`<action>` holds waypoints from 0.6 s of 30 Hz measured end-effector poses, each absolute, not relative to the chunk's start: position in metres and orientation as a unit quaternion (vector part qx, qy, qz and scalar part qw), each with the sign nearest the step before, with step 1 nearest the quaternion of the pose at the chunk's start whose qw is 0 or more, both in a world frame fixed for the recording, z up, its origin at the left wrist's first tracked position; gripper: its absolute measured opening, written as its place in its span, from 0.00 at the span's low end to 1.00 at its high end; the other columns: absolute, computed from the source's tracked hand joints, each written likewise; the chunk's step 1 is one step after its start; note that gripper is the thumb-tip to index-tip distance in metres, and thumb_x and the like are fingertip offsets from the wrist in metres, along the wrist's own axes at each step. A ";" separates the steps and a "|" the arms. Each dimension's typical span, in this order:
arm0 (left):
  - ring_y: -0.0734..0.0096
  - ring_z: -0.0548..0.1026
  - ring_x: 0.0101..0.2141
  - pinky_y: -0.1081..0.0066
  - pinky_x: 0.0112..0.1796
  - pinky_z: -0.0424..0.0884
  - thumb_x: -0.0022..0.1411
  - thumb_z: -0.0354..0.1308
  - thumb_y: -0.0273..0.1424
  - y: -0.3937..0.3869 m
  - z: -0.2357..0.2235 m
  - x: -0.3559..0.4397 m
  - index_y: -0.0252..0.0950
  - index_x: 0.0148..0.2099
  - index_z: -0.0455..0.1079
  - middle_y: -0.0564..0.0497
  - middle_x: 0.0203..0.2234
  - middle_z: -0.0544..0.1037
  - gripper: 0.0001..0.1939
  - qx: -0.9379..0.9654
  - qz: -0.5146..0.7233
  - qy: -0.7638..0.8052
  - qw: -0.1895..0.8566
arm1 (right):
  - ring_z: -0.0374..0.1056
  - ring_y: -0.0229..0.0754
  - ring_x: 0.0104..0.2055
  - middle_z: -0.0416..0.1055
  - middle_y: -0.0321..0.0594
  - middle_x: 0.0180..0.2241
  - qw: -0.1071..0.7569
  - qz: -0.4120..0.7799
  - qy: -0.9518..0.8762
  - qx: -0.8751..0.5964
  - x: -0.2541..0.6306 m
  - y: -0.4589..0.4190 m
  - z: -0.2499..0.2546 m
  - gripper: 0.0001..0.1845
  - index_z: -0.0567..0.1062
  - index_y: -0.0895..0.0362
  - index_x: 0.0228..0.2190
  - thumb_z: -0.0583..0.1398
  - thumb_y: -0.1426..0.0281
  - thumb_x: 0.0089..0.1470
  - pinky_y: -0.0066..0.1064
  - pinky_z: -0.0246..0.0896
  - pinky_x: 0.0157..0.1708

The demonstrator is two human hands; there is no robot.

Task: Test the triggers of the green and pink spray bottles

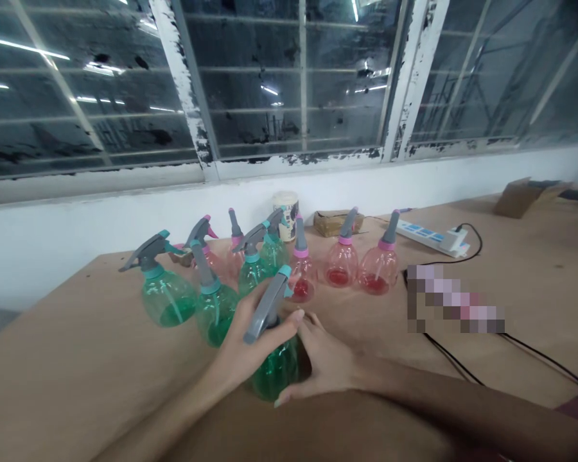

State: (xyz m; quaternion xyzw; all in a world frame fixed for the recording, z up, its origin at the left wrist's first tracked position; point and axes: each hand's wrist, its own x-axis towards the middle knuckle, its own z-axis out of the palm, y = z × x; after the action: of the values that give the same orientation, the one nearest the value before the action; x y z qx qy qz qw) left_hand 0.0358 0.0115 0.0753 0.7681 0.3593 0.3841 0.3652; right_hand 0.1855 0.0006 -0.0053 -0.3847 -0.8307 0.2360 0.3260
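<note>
A green spray bottle [275, 372] with a grey and teal trigger head stands nearest to me, at the table's front. My left hand [243, 340] is closed around its neck, just under the spray head. From the other side my right hand [330, 359] curls around the bottle's body, thumb low and fingers high. Just beyond stand more green spray bottles, among them one [216, 314] close to my left hand and one [166, 298] farther left. Several pink spray bottles with grey and pink heads, such as this one [378, 269], stand behind and to the right.
The wooden table [101, 359] runs along a white wall under barred windows. At the back are a white tub [286, 215] and a brown taped package [337, 223]. A white power strip [431, 237] with black cables lies right. A cardboard box [525, 196] sits far right.
</note>
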 end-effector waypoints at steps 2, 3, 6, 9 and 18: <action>0.66 0.74 0.37 0.66 0.41 0.70 0.58 0.55 0.30 0.016 0.077 0.036 0.43 0.49 0.66 0.53 0.33 0.76 0.16 0.768 0.386 0.342 0.380 | 0.50 0.58 0.59 0.57 0.51 0.56 0.322 0.241 -0.831 -0.384 0.185 0.004 -0.005 0.59 0.52 0.55 0.59 0.68 0.49 0.29 0.50 0.46 0.56; 0.67 0.74 0.36 0.66 0.42 0.70 0.58 0.53 0.28 0.018 0.077 0.035 0.43 0.49 0.66 0.54 0.34 0.76 0.15 0.766 0.389 0.339 0.384 | 0.50 0.58 0.59 0.56 0.51 0.57 0.323 0.243 -0.831 -0.383 0.185 0.007 -0.006 0.59 0.51 0.55 0.59 0.68 0.50 0.29 0.50 0.46 0.56; 0.70 0.74 0.34 0.67 0.41 0.69 0.57 0.51 0.25 0.023 0.073 0.035 0.42 0.46 0.67 0.55 0.33 0.75 0.14 0.760 0.404 0.340 0.379 | 0.48 0.59 0.60 0.52 0.52 0.59 0.322 0.236 -0.833 -0.382 0.188 0.014 -0.011 0.61 0.49 0.55 0.60 0.68 0.49 0.28 0.50 0.46 0.57; 0.68 0.74 0.36 0.67 0.40 0.70 0.55 0.53 0.25 0.024 0.070 0.036 0.41 0.44 0.67 0.53 0.34 0.75 0.14 0.761 0.414 0.337 0.368 | 0.46 0.60 0.61 0.52 0.52 0.60 0.288 0.208 -0.858 -0.370 0.197 0.022 -0.019 0.61 0.52 0.55 0.59 0.68 0.47 0.27 0.54 0.40 0.58; 0.69 0.74 0.31 0.69 0.33 0.71 0.58 0.53 0.29 0.023 0.068 0.034 0.42 0.47 0.65 0.53 0.29 0.74 0.13 0.776 0.382 0.330 0.378 | 0.50 0.53 0.62 0.53 0.52 0.61 0.275 0.173 -0.894 -0.308 0.212 0.029 -0.023 0.56 0.53 0.58 0.60 0.66 0.49 0.34 0.46 0.47 0.59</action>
State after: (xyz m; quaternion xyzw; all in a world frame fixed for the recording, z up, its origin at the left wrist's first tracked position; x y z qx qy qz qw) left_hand 0.0336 0.0233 0.0677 0.7758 0.3304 0.3822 0.3780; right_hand 0.2117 0.0288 -0.0229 -0.3078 -0.8944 0.1728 0.2748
